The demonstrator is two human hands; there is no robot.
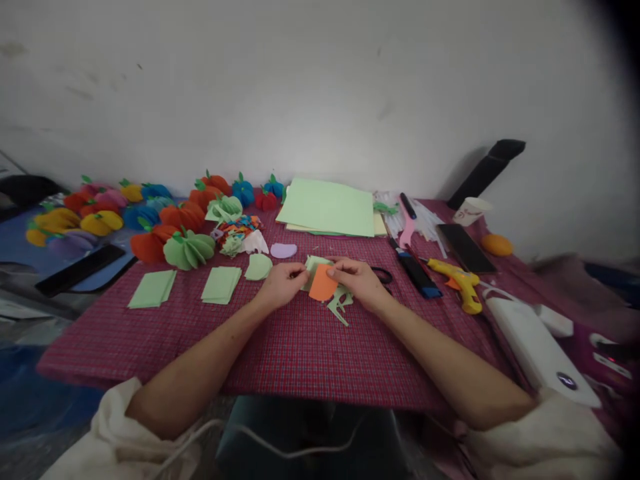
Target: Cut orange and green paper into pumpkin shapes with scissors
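My left hand [284,283] and my right hand [358,279] meet over the middle of the red checked tablecloth [280,353]. Between them is an orange paper piece [323,284] lying on a light green paper piece [314,265]. Both hands have their fingers pinched on these papers. Green paper scraps [339,305] lie just under my right hand. Black scissors [384,275] lie behind my right hand, partly hidden by it.
Folded green paper stacks [153,288] [221,283] lie left. Paper pumpkins in several colours [150,220] crowd the back left. A stack of green sheets [327,207] sits behind. A yellow glue gun [463,283], phone [465,248], cup [470,210] and white box [537,347] are right.
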